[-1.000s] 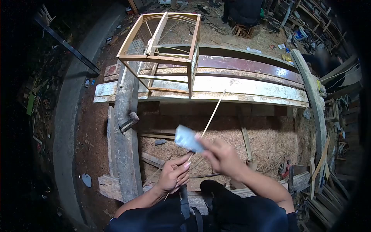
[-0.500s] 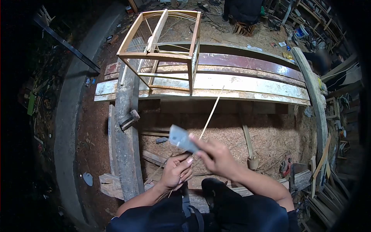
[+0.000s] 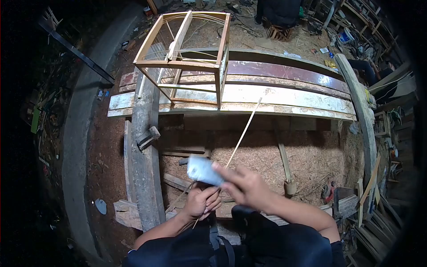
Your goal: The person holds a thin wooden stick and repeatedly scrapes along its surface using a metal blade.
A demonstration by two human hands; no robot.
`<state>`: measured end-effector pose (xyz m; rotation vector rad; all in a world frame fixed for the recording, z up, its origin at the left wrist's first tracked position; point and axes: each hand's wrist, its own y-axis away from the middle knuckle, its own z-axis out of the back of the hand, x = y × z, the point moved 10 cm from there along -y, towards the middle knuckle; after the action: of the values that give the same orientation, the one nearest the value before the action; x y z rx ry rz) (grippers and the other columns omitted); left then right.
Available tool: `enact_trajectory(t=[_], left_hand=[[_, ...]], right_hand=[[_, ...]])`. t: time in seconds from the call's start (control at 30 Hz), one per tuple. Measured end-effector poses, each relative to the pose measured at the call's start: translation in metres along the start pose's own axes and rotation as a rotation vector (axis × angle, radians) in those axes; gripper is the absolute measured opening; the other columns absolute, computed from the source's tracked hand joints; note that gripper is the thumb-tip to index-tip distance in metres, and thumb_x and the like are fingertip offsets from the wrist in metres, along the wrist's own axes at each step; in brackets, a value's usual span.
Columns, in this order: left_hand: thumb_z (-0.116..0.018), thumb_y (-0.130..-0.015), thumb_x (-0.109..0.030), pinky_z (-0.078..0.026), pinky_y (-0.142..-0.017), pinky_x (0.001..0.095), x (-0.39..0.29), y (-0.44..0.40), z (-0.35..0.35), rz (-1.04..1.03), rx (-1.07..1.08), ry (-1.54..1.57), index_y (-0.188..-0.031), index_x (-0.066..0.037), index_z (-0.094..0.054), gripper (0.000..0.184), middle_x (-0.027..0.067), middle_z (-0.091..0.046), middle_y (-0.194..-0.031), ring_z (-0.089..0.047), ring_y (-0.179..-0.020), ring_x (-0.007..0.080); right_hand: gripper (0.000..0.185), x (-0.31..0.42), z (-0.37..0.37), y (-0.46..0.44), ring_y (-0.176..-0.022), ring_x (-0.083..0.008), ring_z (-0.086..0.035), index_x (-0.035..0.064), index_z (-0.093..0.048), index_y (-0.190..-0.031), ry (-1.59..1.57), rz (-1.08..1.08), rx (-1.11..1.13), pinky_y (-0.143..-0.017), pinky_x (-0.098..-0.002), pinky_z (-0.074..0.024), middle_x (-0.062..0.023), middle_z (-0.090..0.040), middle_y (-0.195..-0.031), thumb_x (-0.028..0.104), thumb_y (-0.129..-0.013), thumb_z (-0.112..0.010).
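My left hand (image 3: 203, 204) is closed round the lower part of a thin pale wooden strip (image 3: 243, 135). The strip slants up and away, its far tip reaching over the front plank edge. My right hand (image 3: 249, 186) grips a short, broad grey metal blade (image 3: 201, 170) with a hole in it, blurred by motion. The blade sits just above my left hand, close to the strip; whether it touches the strip cannot be seen. The blade's grip is hidden under my right fingers.
A wooden frame (image 3: 178, 64) with thin curved strips stands on the plank bench (image 3: 284, 96). Thick beams (image 3: 146, 178) flank me left and right (image 3: 358, 98). Shavings (image 3: 262, 164) cover the ground ahead. People (image 3: 278, 13) sit at the back and at right. Wood pieces (image 3: 378, 231) lie lower right.
My right hand and the blade have shifted slightly left and down, closer to my left hand. The strip's far tip has moved a little right. A person at right has moved.
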<state>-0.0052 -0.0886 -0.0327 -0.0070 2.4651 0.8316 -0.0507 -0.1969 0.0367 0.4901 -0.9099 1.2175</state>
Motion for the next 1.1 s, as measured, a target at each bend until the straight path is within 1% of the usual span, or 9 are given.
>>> enact_trajectory(t=[0.23,0.33,0.43,0.63,0.73,0.77,0.9,1.07,1.1], left_hand=[[-0.043,-0.107,-0.012,-0.026,-0.040,0.0231,-0.011,0.000,-0.012,-0.027,0.027,-0.008,-0.112,0.001,-0.056,0.019,-0.0036,-0.033,-0.051,-0.028,-0.037,0.0069],[-0.042,-0.107,-0.012,-0.025,-0.040,0.0233,-0.001,-0.003,0.002,0.001,0.010,-0.001,-0.126,0.002,-0.054,0.027,-0.0037,-0.032,-0.052,-0.026,-0.036,0.0064],[-0.043,-0.107,-0.014,-0.025,-0.040,0.0226,-0.009,-0.001,-0.009,-0.022,0.033,0.017,-0.125,0.002,-0.054,0.027,-0.0035,-0.032,-0.052,-0.025,-0.036,0.0068],[-0.040,-0.108,-0.013,-0.027,-0.038,0.0225,0.009,-0.002,0.019,0.071,-0.071,0.024,-0.149,-0.002,-0.040,0.043,-0.0038,-0.031,-0.053,-0.027,-0.037,0.0062],[-0.039,-0.108,-0.015,-0.026,-0.035,0.0237,-0.010,-0.002,-0.010,-0.006,0.062,-0.006,-0.130,0.003,-0.051,0.030,-0.0026,-0.032,-0.052,-0.028,-0.035,0.0074],[-0.039,-0.108,-0.015,-0.026,-0.035,0.0237,-0.010,-0.002,-0.010,-0.010,0.065,-0.006,-0.130,0.003,-0.051,0.030,-0.0026,-0.032,-0.052,-0.028,-0.035,0.0074],[-0.038,-0.109,-0.016,-0.027,-0.036,0.0235,-0.001,-0.003,0.000,0.016,0.106,-0.054,-0.134,0.002,-0.049,0.033,-0.0027,-0.033,-0.052,-0.028,-0.035,0.0076],[-0.036,-0.109,-0.019,-0.029,-0.036,0.0246,-0.009,-0.003,-0.015,0.009,0.123,-0.087,-0.105,0.000,-0.051,0.025,-0.0011,-0.035,-0.051,-0.028,-0.033,0.0091],[-0.036,-0.109,-0.019,-0.029,-0.036,0.0243,-0.007,-0.003,-0.012,0.008,0.138,-0.084,-0.112,0.001,-0.051,0.025,-0.0012,-0.035,-0.051,-0.028,-0.033,0.0089]], right_hand=[[0.055,-0.029,0.030,-0.015,-0.055,-0.0269,-0.049,0.0206,-0.055,-0.145,0.108,-0.075,-0.205,-0.056,-0.0404,-0.0465,-0.0133,-0.051,-0.073,0.019,-0.092,-0.071],[0.051,0.009,-0.010,0.001,-0.056,-0.0283,-0.048,0.0164,-0.056,-0.144,0.024,-0.011,0.098,-0.061,-0.0412,-0.0472,-0.0143,-0.052,-0.072,0.015,-0.094,-0.068],[0.052,-0.036,0.020,-0.016,-0.057,-0.0276,-0.048,0.0202,-0.056,-0.144,-0.009,-0.041,-0.221,-0.060,-0.0408,-0.0471,-0.0141,-0.051,-0.073,0.019,-0.094,-0.069],[0.054,-0.003,-0.008,-0.003,-0.061,-0.0262,-0.052,0.0209,-0.055,-0.145,-0.015,-0.007,0.041,-0.059,-0.0408,-0.0465,-0.0128,-0.052,-0.073,0.016,-0.094,-0.068],[0.055,-0.037,0.019,-0.017,-0.061,-0.0249,-0.053,0.0163,-0.054,-0.145,0.032,-0.047,-0.186,-0.059,-0.0394,-0.0461,-0.0128,-0.052,-0.073,0.015,-0.092,-0.070],[0.054,-0.043,0.025,-0.019,-0.058,-0.0293,-0.056,0.0228,-0.054,-0.146,0.064,-0.053,-0.215,-0.054,-0.0408,-0.0472,-0.0140,-0.053,-0.072,0.022,-0.093,-0.069],[0.056,0.005,-0.007,0.001,-0.058,-0.0294,-0.059,0.0265,-0.052,-0.147,0.038,0.032,0.039,-0.056,-0.0427,-0.0527,-0.0135,-0.053,-0.074,0.028,-0.094,-0.069],[0.057,-0.035,0.030,-0.017,-0.054,-0.0306,-0.053,0.0255,-0.052,-0.147,0.069,0.021,-0.241,-0.052,-0.0403,-0.0463,-0.0159,-0.052,-0.070,0.019,-0.094,-0.069],[0.056,-0.027,0.019,-0.010,-0.055,-0.0303,-0.054,0.0252,-0.054,-0.146,0.016,-0.001,-0.171,-0.052,-0.0408,-0.0465,-0.0165,-0.053,-0.071,0.020,-0.093,-0.069]])
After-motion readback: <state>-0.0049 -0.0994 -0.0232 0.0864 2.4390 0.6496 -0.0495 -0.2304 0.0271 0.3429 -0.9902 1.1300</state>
